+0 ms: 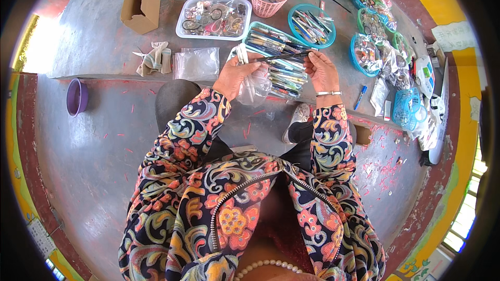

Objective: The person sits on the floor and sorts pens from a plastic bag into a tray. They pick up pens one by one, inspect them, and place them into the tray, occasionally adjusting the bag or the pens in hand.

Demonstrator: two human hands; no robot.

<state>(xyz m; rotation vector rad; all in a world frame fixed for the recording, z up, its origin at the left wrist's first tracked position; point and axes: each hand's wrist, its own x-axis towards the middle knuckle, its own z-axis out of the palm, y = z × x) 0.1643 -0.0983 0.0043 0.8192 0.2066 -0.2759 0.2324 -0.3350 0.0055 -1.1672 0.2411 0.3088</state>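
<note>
A slim black pen (284, 57) spans the gap between my two hands, tilted slightly up to the right. My left hand (233, 76) is closed on the pen's left end and also grips a crumpled clear plastic bag (253, 87), which hangs below the fingers. My right hand (322, 74), wearing a bracelet, pinches the pen's other end. Behind and below the pen sits a teal tray (251, 27) full of pens (284, 80) in several colours. Flat clear plastic bags (197, 63) lie stacked left of my left hand.
Beyond my hands are a teal basket of pens (311, 25), white trays of small bagged items (213, 18) and a pink basket (268, 8). A cardboard box (140, 9) and cloth (155, 59) lie left. A blue marker (360, 97) lies right; a purple bucket (77, 97) stands left.
</note>
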